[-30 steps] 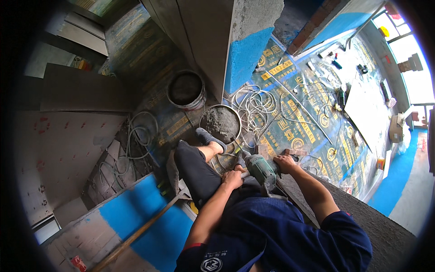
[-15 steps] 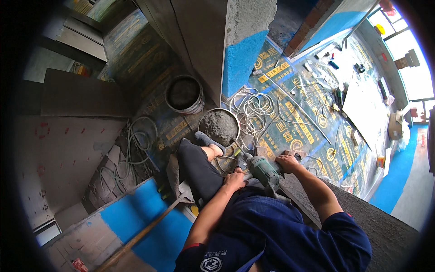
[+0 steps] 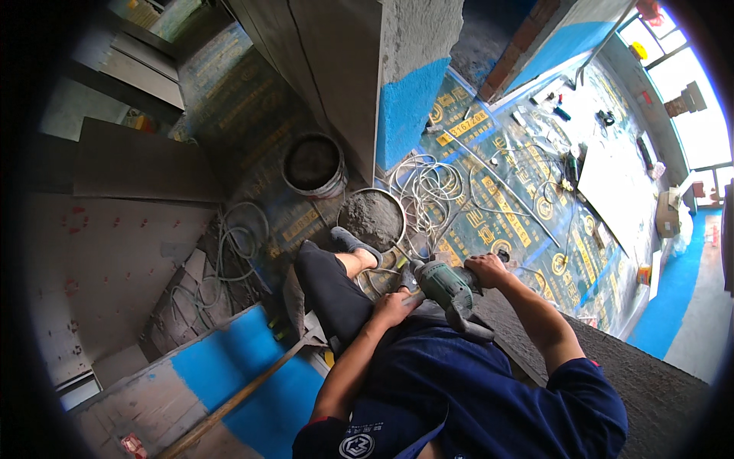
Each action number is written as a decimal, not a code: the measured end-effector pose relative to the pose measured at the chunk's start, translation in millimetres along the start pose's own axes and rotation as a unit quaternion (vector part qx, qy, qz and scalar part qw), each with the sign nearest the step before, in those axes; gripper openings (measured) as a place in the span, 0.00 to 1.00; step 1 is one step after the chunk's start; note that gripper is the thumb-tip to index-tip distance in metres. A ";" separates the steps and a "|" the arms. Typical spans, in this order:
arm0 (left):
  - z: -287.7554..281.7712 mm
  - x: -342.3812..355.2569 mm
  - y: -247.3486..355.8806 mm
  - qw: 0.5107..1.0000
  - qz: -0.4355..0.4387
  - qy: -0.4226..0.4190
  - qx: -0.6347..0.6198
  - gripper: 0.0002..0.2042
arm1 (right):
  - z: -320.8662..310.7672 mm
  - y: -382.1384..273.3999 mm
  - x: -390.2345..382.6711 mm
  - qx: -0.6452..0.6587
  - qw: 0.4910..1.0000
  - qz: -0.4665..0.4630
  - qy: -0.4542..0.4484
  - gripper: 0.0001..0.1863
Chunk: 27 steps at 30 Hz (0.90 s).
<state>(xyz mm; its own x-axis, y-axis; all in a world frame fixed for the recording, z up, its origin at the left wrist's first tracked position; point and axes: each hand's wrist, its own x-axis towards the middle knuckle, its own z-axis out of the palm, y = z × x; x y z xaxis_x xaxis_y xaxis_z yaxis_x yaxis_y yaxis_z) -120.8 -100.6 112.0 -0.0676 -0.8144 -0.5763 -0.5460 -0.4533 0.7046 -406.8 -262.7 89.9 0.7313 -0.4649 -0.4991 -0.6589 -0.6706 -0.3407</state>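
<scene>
A green power mixer (image 3: 445,284) lies between my hands, its metal rod running up to a bucket of lumpy grey mortar (image 3: 370,219). My left hand (image 3: 392,307) is wrapped round the mixer's side handle. My right hand (image 3: 487,269) grips the handle at the machine's right. My sandalled left foot (image 3: 355,245) is against the near side of the mortar bucket. Just behind stands a second bucket (image 3: 313,163) with dark grey contents.
Coiled pale hoses (image 3: 424,187) lie right of the buckets; more coils (image 3: 241,233) at left. A wooden-handled shovel (image 3: 260,379) lies lower left. A blue-based wall corner (image 3: 409,115) rises ahead. Tools and a white board (image 3: 612,195) lie on the protective floor sheeting at right.
The buckets sit slightly lower in the picture. My right hand and the mixer's right handle have shifted a little upward; both hands keep their grip.
</scene>
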 end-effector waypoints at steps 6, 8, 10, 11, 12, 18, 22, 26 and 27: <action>1.0 -4.5 -8.4 1.000 -0.019 0.009 0.004 0.22 | -3.1 -6.0 2.0 -0.007 1.000 -0.008 0.028 0.15; -0.1 -8.8 -5.8 0.999 -0.017 0.026 0.007 0.21 | -4.6 -8.8 5.6 -0.011 1.000 -0.003 0.021 0.16; 1.7 -11.6 -8.2 0.999 -0.019 0.040 0.011 0.21 | -7.2 -12.9 8.2 -0.017 0.999 -0.014 0.025 0.14; 2.8 -12.4 -9.1 0.999 -0.019 0.044 0.014 0.21 | -7.4 -13.5 8.0 -0.020 0.999 -0.017 0.027 0.13; 3.4 -12.9 -9.8 0.999 -0.019 0.049 0.016 0.21 | -7.7 -14.1 9.0 -0.024 0.999 -0.023 0.029 0.12; 3.1 -14.4 -6.5 0.996 -0.016 0.090 0.010 0.19 | -11.7 -13.5 24.7 -0.032 0.998 -0.030 0.039 0.11; 10.3 -12.3 -18.9 0.993 -0.020 0.113 -0.029 0.19 | -19.9 -13.5 42.5 -0.055 0.997 -0.049 0.033 0.09; 17.4 -8.7 -32.1 0.985 0.014 0.152 -0.084 0.20 | -29.5 -9.5 62.8 -0.059 0.993 -0.085 0.053 0.10; 19.9 -7.6 -36.0 0.981 0.029 0.167 -0.099 0.20 | -32.4 -10.1 67.4 -0.064 0.992 -0.092 0.059 0.09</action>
<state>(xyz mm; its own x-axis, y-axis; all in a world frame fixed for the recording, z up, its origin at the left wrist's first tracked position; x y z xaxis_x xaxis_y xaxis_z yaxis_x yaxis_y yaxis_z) -117.3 -70.8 82.8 0.2010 -0.8989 -0.3893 -0.3737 -0.4377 0.8178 -345.2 -306.0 85.5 0.8574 -0.3880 -0.3380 -0.4906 -0.8147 -0.3091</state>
